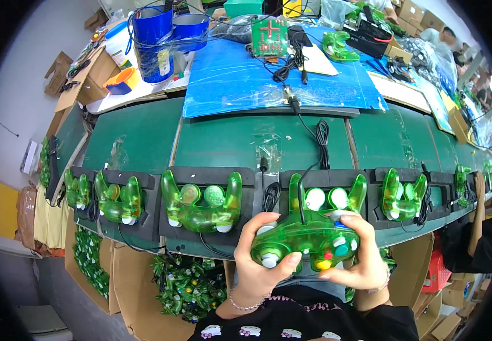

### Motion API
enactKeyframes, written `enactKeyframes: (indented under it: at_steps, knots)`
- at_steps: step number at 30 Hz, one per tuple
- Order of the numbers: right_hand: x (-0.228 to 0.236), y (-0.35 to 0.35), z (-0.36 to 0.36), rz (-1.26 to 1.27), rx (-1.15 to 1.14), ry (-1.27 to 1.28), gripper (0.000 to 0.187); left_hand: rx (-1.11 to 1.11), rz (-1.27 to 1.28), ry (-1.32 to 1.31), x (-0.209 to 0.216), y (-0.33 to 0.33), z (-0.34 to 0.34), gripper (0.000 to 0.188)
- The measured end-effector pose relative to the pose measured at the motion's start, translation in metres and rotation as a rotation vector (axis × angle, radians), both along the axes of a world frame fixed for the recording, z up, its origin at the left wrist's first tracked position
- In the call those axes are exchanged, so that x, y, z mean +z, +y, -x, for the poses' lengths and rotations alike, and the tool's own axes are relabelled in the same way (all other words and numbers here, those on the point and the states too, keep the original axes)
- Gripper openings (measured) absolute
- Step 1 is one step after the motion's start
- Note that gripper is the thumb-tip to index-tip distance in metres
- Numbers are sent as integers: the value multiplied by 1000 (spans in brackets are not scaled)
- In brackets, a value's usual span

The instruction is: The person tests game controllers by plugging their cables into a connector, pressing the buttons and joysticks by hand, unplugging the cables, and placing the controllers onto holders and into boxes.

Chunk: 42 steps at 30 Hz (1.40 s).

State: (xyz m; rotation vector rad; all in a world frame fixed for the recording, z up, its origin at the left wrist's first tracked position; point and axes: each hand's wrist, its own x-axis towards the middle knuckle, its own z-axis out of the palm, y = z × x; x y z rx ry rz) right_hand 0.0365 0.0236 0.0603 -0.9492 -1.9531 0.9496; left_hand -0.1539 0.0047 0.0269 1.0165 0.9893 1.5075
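Between my two hands is a translucent green game controller (300,230), held face up over the near edge of the bench. My left hand (257,270) wraps its left grip, the thumb beside the pale grey stick. My right hand (368,256) closes round the other grip, thumb near the yellow button. From the controller a black cable (302,199) runs up to a plug (295,105) at the edge of a blue sheet. Just behind it, another green controller (360,196) lies in a black foam holder, partly hidden by the held one.
More green controllers (201,207) rest in black foam holders (152,213) along the bench (217,142). A green circuit board (270,38) stands on the blue sheet (223,79), near blue bins (154,40). Cardboard boxes (135,284) below hold many controllers. A co-worker's arm (476,219) is at the right.
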Motion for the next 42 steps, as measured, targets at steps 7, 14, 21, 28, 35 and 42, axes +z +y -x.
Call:
enactKeyframes:
  at_steps: [7, 14, 21, 28, 35, 42]
  knots:
    - [6, 13, 8, 14, 80, -55, 82, 52, 61, -97, -3, 2, 5, 60]
    - [2, 14, 5, -6, 36, -129, 89, 83, -11, 10, 0, 4, 5, 60]
    - [15, 32, 9, -6, 108, -301, 90, 138, 19, -15, -4, 4, 8, 59]
    - [43, 90, 25, -97, 76, -254, 74, 71, 30, -53, -13, 5, 14, 61]
    - [-31, 227, 52, -119, -252, -1087, 41, 13, -30, 85, -3, 9, -7, 58]
    - [-58, 190, 55, -414, 196, -1277, 19, 127, -39, 132, -7, 10, -11, 61]
